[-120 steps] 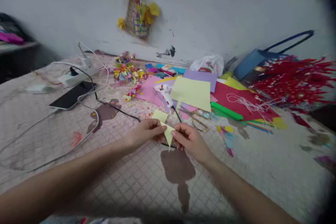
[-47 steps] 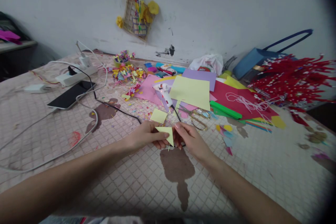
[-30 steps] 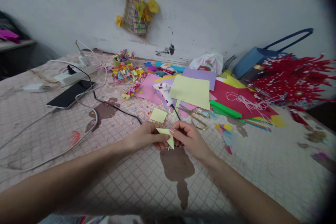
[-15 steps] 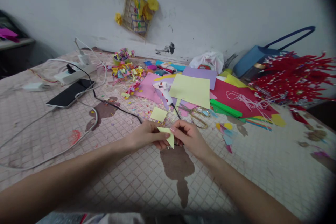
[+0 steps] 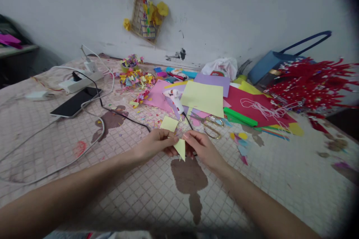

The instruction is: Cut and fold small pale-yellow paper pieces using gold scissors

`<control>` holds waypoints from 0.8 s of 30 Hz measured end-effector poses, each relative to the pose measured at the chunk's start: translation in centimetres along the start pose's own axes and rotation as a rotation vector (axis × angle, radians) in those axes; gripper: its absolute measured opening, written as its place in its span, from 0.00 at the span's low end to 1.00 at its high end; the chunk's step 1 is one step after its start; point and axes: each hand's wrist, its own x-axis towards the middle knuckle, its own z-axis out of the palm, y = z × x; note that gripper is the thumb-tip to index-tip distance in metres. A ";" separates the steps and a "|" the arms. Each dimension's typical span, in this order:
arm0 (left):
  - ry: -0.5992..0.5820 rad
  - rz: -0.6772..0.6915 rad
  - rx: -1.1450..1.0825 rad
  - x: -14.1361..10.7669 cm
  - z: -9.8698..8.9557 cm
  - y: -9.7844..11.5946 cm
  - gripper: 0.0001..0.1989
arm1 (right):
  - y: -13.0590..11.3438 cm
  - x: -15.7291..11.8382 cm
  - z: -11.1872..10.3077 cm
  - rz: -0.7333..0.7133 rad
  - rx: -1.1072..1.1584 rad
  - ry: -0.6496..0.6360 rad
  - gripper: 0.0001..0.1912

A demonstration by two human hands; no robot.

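Biggest first: the quilted-pattern table cover spreads under everything, and along its far side the crimson paper and the pale yellow sheet overlap in a loose pile, perhaps pushed back to leave working room up front. Over to the left, the black-screened smartphone lies flat beside the power strip, likely there so its cable reaches.

Now the hands, meeting at the centre! The left hand pinches the small folded paper triangle, thumb on top and fingers beneath, apparently to steady it. The right hand brings its thumb to the upper right corner, fingers curled in; whether they nip the paper behind, I cannot tell. The triangle's point hangs downward, just above the table.

Beyond them, the white hot glue gun rests on the papers, gold-handled scissors near it, both within easy reach. Nearer, a pale yellow square lies flat.
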 end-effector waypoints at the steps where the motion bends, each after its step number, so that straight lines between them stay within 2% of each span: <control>1: -0.002 -0.001 0.004 0.0 0.0 0.0 0.13 | -0.1 0.0 0.0 -0.002 0.002 -0.005 0.15; 9: -0.081 -0.030 0.063 -0.1 0.2 0.1 0.14 | 0.3 0.0 -0.1 -0.048 -0.081 0.028 0.10; 12: -0.065 -0.062 0.085 -0.2 0.4 0.2 0.13 | 0.3 -0.1 0.0 -0.054 -0.099 0.032 0.10; 19: -0.061 -0.042 0.059 -0.3 0.4 0.3 0.12 | 0.3 0.0 0.2 -0.007 0.048 0.053 0.17; 24: -0.052 -0.040 0.051 -0.2 0.3 0.2 0.12 | 0.2 0.1 0.1 -0.022 0.041 0.023 0.16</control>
